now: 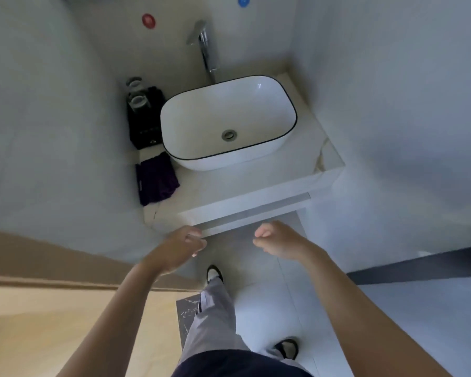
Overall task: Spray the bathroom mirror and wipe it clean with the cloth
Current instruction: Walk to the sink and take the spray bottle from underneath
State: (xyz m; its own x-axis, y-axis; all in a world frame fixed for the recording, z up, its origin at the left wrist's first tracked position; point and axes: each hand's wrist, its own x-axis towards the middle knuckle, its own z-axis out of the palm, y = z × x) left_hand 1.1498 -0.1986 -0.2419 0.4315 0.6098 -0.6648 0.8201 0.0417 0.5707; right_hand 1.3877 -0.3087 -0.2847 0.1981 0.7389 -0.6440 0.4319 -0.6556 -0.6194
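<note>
Below the front edge of the vanity counter [256,197], both of the person's hands hung empty in the air, well apart from each other. The left hand [178,247] had its fingers loosely curled inward, gripping nothing, and sat under the counter's front left corner. The right hand [279,240] was drawn into a loose fist, also gripping nothing, beneath the middle of the front edge.

On the counter's left edge, near the front left corner, lay a dark purple cloth [156,179], crumpled and flat, just beside the white basin [196,153] with its thin black rim. Behind the cloth, toward the back left corner, stood a black tray [144,131] carrying two clear glass cups [138,102]. The basin filled the middle of the counter, its drain [229,134] showing at the bottom. A chrome tap [206,47] rose at the back edge behind the basin. On the wall above were a red round mark [148,21] and a blue one [243,0].

Neither a spray bottle nor the mirror could be made out in this view. The person's grey trouser leg [215,317] and two shoes showed on the pale tiled floor [269,308].
</note>
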